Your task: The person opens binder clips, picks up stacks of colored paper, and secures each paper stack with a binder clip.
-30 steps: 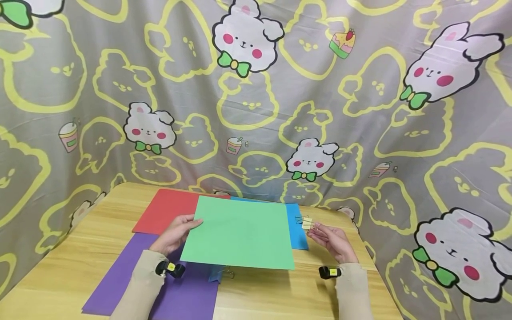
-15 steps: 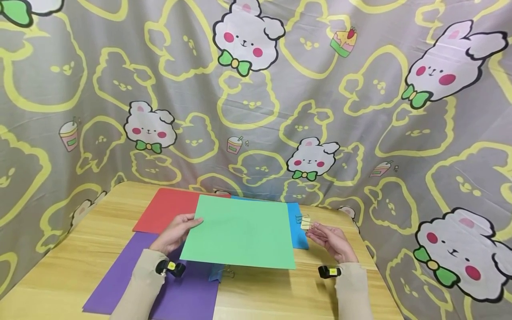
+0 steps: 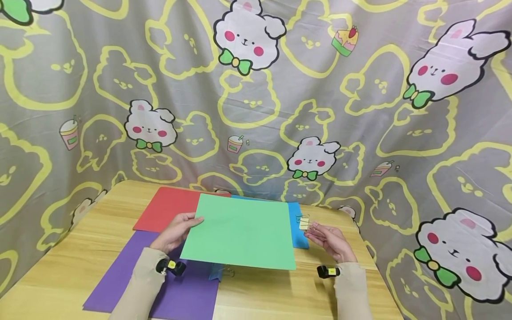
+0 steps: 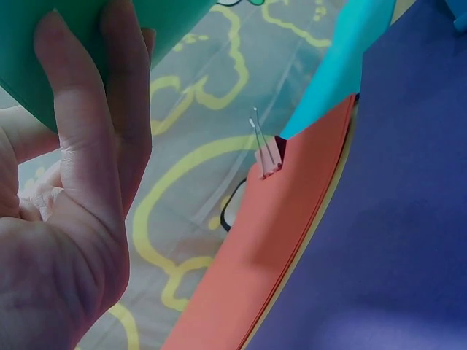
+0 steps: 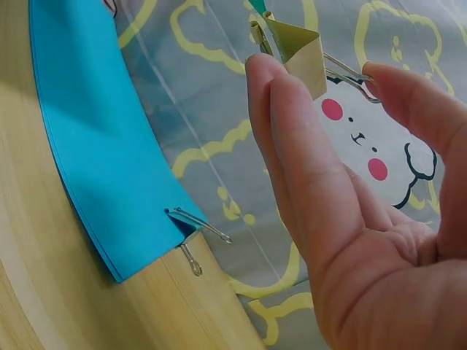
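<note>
My left hand (image 3: 178, 231) pinches the left edge of a green sheet of paper (image 3: 242, 231), thumb on top and fingers beneath, holding it tilted above the table. The sheet's underside (image 4: 182, 22) shows in the left wrist view, with fingers (image 4: 80, 124) stretched along it. At the right, my right hand (image 3: 332, 240) pinches a yellow binder clip (image 3: 304, 223) by its wire handles, just off the sheet's right edge. The right wrist view has the clip (image 5: 303, 58) up close, its mouth turned away from the palm and my thumb on one wire handle (image 5: 350, 69).
Red paper (image 3: 164, 209), purple paper (image 3: 120, 271) and blue paper (image 3: 300, 235) lie on the wooden table (image 3: 260, 298). Binder clips sit on their corners: a reddish one (image 4: 268, 157), a blue one (image 3: 216, 271) and another blue one (image 5: 186, 226). A patterned curtain (image 3: 256, 111) hangs behind.
My right hand has shifted slightly left, bringing the yellow binder clip a little nearer the green sheet. The left hand and sheet hold nearly still.
</note>
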Available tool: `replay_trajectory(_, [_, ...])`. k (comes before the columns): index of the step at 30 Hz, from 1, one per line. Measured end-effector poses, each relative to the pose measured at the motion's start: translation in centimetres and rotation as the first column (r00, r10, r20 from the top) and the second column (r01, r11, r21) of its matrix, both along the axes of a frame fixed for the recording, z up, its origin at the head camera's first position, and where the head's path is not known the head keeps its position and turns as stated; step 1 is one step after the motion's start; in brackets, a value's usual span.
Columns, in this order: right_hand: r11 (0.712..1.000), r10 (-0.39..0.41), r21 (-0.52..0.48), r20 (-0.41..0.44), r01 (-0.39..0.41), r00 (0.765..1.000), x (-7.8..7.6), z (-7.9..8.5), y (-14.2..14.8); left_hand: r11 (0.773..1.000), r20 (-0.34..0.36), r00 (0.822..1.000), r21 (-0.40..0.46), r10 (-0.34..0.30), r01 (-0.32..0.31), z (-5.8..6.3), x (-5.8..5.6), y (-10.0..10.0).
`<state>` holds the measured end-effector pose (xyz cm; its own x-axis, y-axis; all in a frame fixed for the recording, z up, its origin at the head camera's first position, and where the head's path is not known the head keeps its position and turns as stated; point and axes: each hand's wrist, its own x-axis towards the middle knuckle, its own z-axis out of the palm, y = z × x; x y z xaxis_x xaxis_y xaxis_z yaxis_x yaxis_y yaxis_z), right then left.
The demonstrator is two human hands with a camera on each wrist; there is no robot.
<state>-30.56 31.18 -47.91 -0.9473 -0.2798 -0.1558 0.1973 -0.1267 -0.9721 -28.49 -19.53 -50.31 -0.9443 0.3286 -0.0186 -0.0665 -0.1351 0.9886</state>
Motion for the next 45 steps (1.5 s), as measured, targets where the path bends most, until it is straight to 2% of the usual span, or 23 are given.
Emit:
replay_trajectory(4, [1.0,0.023,-0.003,-0.001,-0.023,1.0,-0.1,-0.1,-0.1,1.0,0.005,1.0,0.004,-0.002,0.002,0.0,0.0,0.0])
replay_trajectory(8, [1.0,0.004,0.004,0.009,-0.004,1.0,-0.1,0.0,-0.3,0.999,-0.01,1.0,-0.035,0.014,-0.014,-0.2,-0.1,0.0])
replay_trajectory(20, [1.0,0.025,-0.006,0.01,-0.025,1.0,0.0,0.1,-0.6,1.0,-0.01,1.0,0.007,-0.013,0.013,-0.3,-0.2,0.1])
replay_trajectory(31, [0.999,0.05,0.002,-0.002,-0.05,0.999,0.0,-0.1,-0.8,1.0,0.013,1.0,0.022,0.002,-0.002,-0.3,-0.4,0.2])
replay_trajectory(45, [0.996,0.084,-0.006,-0.015,-0.084,0.996,0.1,-0.1,-1.0,1.0,-0.015,1.0,0.008,-0.013,0.013,-0.3,-0.4,0.2])
